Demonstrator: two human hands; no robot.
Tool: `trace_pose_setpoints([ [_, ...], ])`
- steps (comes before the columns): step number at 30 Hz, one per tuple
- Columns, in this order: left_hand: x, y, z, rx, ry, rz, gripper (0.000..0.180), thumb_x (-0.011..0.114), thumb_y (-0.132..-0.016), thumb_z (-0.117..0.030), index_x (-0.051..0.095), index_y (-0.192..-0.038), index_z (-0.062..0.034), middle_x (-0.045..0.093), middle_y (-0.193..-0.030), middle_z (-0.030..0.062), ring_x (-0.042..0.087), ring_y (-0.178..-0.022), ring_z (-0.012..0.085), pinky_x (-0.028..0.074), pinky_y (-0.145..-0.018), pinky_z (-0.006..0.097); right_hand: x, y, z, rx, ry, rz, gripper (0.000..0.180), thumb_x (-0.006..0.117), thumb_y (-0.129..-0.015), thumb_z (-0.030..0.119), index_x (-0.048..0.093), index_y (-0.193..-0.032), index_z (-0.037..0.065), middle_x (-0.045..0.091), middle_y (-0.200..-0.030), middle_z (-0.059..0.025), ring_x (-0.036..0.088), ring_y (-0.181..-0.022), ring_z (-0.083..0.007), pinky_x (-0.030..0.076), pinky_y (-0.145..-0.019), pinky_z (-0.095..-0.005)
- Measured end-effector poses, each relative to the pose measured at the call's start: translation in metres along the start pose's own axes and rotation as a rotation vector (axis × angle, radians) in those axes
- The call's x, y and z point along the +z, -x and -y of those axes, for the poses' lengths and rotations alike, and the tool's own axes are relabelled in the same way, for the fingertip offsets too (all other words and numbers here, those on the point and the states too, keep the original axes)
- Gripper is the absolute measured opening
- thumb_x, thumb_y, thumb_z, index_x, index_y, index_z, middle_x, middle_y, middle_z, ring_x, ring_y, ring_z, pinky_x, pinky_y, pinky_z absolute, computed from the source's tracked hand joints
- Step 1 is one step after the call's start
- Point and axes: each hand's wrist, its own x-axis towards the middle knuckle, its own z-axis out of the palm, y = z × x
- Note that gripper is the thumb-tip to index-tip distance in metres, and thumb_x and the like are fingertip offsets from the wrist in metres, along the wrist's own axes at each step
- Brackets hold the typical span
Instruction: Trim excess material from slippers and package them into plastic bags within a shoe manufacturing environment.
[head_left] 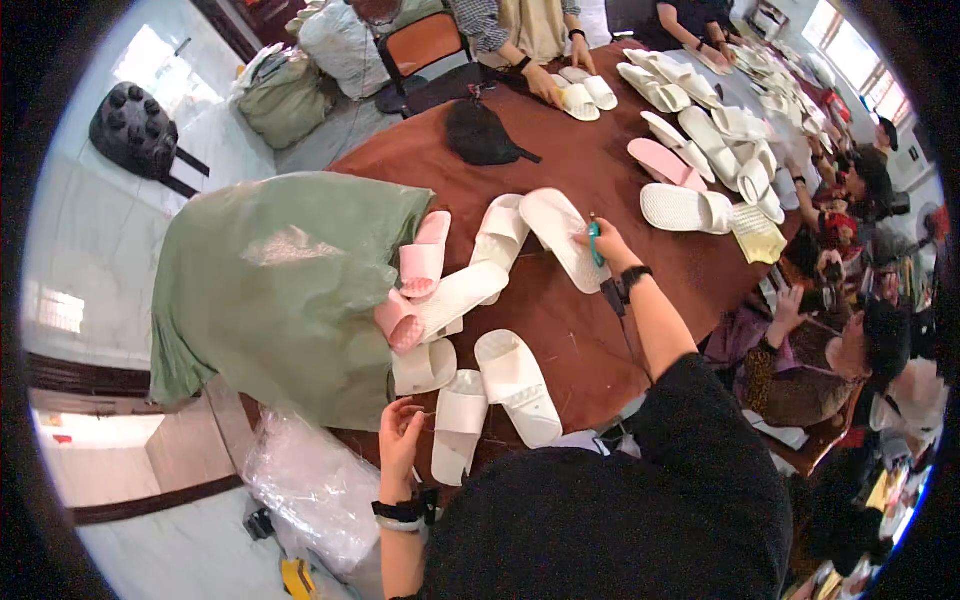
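My right hand [613,247] is closed round small teal thread snips [596,243], beside a white slide slipper [562,238] lying on the table. Near the table's front edge, my left hand [402,432] holds nothing I can make out. Its fingers are half bent and apart, next to a white slipper [460,425]. To the right of that lies another white slipper [518,390]. More slippers, including a pink one [424,262] and a white one [500,235], lie at the mouth of a large green sack [290,290].
A brown cloth [400,165] covers the table. A black cap [485,133] lies toward the far side. Piles of slippers [715,150] fill the right end, where other people work. Across the table, a person's hands [560,85] touch a white pair. Clear plastic [310,490] hangs at lower left.
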Motion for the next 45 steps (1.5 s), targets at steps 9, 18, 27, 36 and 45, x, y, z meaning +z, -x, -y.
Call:
trace_pose_setpoints([
  [9, 0.039, -0.045, -0.016, 0.155, -0.055, 0.153, 0.057, 0.071, -0.077, -0.012, 0.039, -0.123, -0.0006, 0.055, -0.104, 0.0097, 0.055, -0.095, 0.0169, 0.045, -0.083, 0.031, -0.035, 0.154, 0.199, -0.044, -0.53, 0.359, 0.017, 0.064, -0.082, 0.005, 0.052, -0.092, 0.01, 0.056, -0.078, 0.0033, 0.058, -0.068, -0.0063, 0.047, -0.057, -0.0199],
  [18, 0.141, -0.07, -0.017, 0.324, -0.175, 0.421, 0.1, 0.078, -0.069, -0.012, 0.008, -0.14, -0.0061, 0.024, -0.141, 0.0234, 0.026, -0.133, 0.0308, 0.023, -0.109, 0.041, -0.074, 0.237, 0.251, -0.111, -0.627, 0.506, 0.022, 0.058, -0.088, 0.019, 0.055, -0.102, 0.003, 0.059, -0.086, -0.0056, 0.054, -0.069, -0.0097, 0.041, -0.058, -0.0221],
  [27, 0.118, -0.051, 0.005, 0.186, 0.687, 0.438, 0.042, 0.056, -0.084, -0.003, 0.045, -0.123, -0.001, 0.057, -0.116, 0.0088, 0.053, -0.109, 0.0239, 0.043, -0.095, 0.038, 0.017, 0.272, 0.167, 0.562, -1.886, 0.89, 0.032, 0.054, -0.083, 0.013, 0.05, -0.112, -0.001, 0.054, -0.097, -0.0112, 0.051, -0.071, -0.0146, 0.037, -0.055, -0.0247],
  [36, 0.002, -0.022, 0.059, -0.257, 0.276, 0.163, 0.058, 0.073, -0.073, -0.015, 0.045, -0.121, -0.0005, 0.058, -0.109, 0.01, 0.059, -0.097, 0.0222, 0.052, -0.077, 0.036, 0.046, 0.222, -0.042, 0.521, -0.467, 0.429, 0.046, 0.05, -0.09, 0.041, 0.053, -0.112, 0.001, 0.06, -0.091, -0.0134, 0.059, -0.078, -0.0205, 0.047, -0.065, -0.0337],
  [45, -0.011, -0.003, 0.05, -0.17, 0.379, -0.101, 0.054, 0.069, -0.077, -0.013, 0.041, -0.122, 0.0016, 0.054, -0.113, 0.0133, 0.056, -0.1, 0.0237, 0.049, -0.082, 0.035, -0.02, 0.282, 0.065, 0.119, 0.829, 0.608, 0.073, 0.046, -0.081, 0.065, 0.054, -0.115, 0.0, 0.063, -0.098, -0.0222, 0.06, -0.095, -0.0347, 0.047, -0.08, -0.0389],
])
